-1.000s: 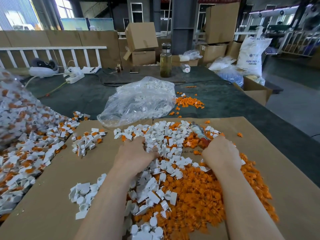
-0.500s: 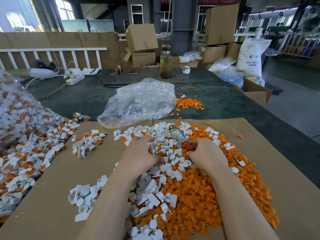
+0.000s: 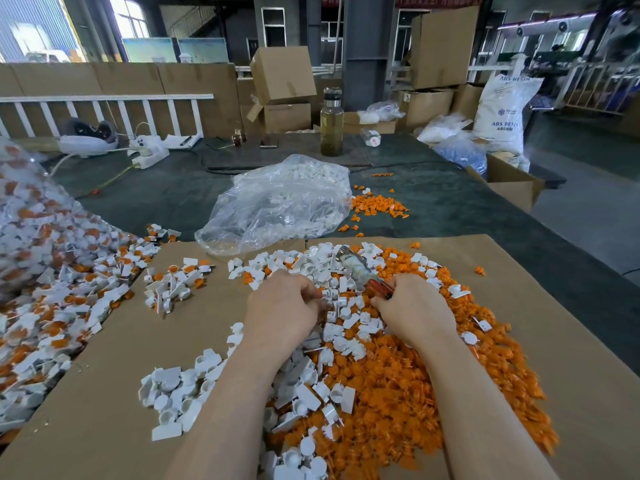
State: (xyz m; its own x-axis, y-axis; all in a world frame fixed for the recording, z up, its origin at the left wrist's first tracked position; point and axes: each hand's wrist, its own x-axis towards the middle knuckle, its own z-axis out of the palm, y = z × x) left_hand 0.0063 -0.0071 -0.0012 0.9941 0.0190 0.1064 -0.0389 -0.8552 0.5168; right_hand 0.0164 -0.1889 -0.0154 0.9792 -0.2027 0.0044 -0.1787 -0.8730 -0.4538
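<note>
Both hands are low over a big heap of small plastic parts that lies on a brown cardboard sheet [image 3: 114, 358]. The right hand [image 3: 414, 311] has its fingers curled round the red end of a tool [image 3: 360, 270]. The tool's pale, shiny part sticks out of the fist, pointing up and to the left, and it lies tilted over the white pieces [image 3: 322, 261] at the far side of the heap. The left hand [image 3: 282, 306] is just beside the right one, with a narrow gap between them. Its fingers are bent inward and the tips are down among the white pieces, but I cannot tell if it really holds one. The orange pieces [image 3: 398, 382] fill the right and near part of the heap, and the white ones lie mostly to the left and on top. More white and orange parts are spread at the left edge of the cardboard, next to a large full bag [image 3: 20, 209]. Behind the cardboard, on the dark green table [image 3: 450, 202], a clear plastic bag [image 3: 277, 202] with white parts is resting. A small orange heap [image 3: 377, 206] lies to its right. Further back stands a bottle [image 3: 331, 128] with yellowish liquid — upright, well apart from the hands.
</note>
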